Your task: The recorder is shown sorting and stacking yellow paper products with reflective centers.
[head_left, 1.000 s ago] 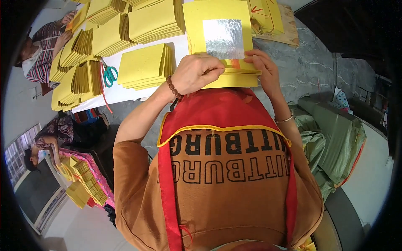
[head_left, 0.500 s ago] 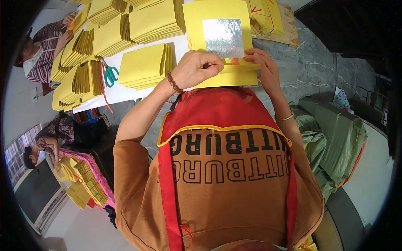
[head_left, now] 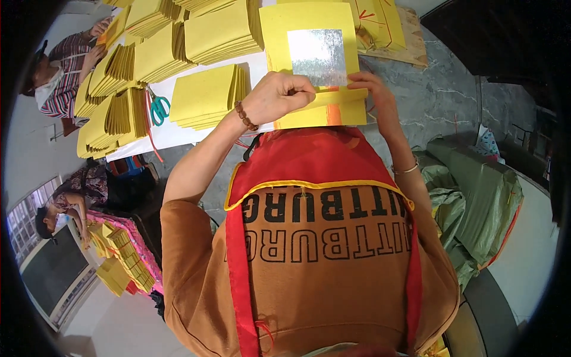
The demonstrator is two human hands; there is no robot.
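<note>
A yellow paper sheet (head_left: pixel 276 53) with a silver foil square (head_left: pixel 316 53) lies before me at the table's front edge. Its near part is folded up into a narrow flap, and an orange patch shows below the fold. My left hand (head_left: pixel 282 94), a beaded bracelet on its wrist, is closed on the flap near its middle. At the sheet's right edge, my right hand (head_left: pixel 382 98) has bent fingers on the end of the flap; its thumb is mostly hidden. More yellow paper seems to lie under the sheet.
Stacks of folded yellow paper (head_left: pixel 223 33) fill the table's left, with green-handled scissors (head_left: pixel 159 111) beside them. A tied yellow bundle (head_left: pixel 380 24) sits far right on a wooden board. Green sacks (head_left: pixel 476 184) stand right. Two people work at left.
My right fingers have shifted slightly, one now reaching to the flap's edge. The flap has lifted a little, uncovering more orange below it. My left hand stays closed in nearly the same place.
</note>
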